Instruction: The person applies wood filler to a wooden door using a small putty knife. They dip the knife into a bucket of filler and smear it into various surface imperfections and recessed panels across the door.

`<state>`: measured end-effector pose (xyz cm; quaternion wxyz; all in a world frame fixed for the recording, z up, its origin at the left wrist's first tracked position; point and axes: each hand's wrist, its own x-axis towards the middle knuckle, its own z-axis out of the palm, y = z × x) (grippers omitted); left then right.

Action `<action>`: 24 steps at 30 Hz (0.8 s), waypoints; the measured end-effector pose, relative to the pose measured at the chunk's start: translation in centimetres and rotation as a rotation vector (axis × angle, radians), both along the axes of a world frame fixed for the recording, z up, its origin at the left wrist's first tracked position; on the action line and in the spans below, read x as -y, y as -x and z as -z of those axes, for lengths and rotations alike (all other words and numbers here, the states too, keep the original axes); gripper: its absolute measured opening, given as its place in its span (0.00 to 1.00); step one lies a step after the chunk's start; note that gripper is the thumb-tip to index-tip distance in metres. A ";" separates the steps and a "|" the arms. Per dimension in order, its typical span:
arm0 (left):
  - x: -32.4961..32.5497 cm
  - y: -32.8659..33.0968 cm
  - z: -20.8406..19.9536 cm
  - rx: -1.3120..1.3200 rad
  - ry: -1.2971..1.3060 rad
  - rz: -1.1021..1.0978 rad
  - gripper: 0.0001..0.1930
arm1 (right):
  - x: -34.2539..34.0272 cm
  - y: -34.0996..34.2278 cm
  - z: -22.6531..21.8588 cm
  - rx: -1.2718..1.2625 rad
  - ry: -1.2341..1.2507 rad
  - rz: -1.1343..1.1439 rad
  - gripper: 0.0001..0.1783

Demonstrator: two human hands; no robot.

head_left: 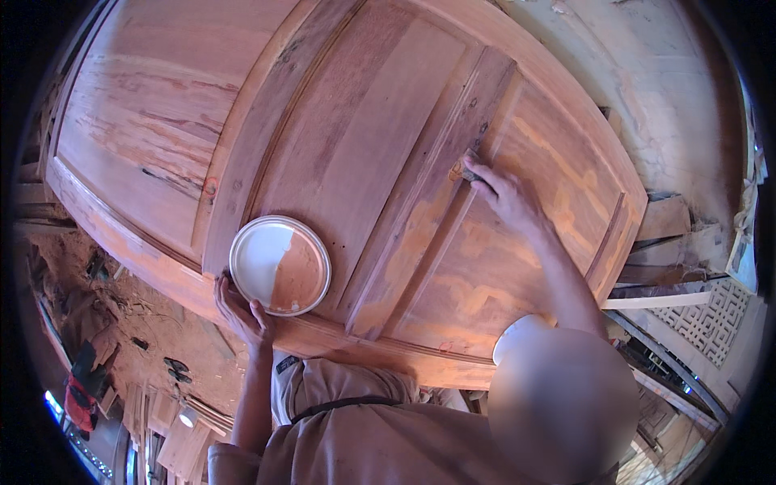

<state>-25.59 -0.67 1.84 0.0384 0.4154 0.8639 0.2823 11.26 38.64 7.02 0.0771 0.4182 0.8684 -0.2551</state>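
A large panelled wooden door (364,121) lies in front of me, with orange-brown filler smeared over its right panel and rails. My left hand (244,315) is at the near left rim of a round white lid (257,250), fingers curled against its edge. An orange-brown paste (301,275) covers the lid's right half. My right hand (503,192) pinches a small flat putty scraper (470,165) and presses it to the rail beside the right panel. The fingers hide part of the scraper.
At the door's near right edge is a white round container (517,333), partly covered by a blurred patch. Wood pieces (174,432) lie at the lower left, by dusty ground (137,315). A carved lattice panel (715,323) and boards (667,250) lie at the right.
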 end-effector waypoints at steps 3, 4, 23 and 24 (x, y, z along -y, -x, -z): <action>1.0 0.0 0.2 0.021 -0.045 0.002 0.39 | -0.1 -0.5 -1.3 0.027 -0.025 -0.025 0.24; 1.2 0.0 -0.2 0.016 -0.025 0.015 0.39 | -0.1 -0.1 -2.0 0.115 -0.039 -0.039 0.24; 1.3 0.2 -0.5 -0.011 0.066 0.006 0.37 | -0.1 -1.9 -0.4 -0.163 -0.226 0.107 0.23; 0.9 0.2 -0.5 0.004 0.065 0.021 0.38 | 0.1 -0.7 -0.8 -0.188 -0.191 0.174 0.22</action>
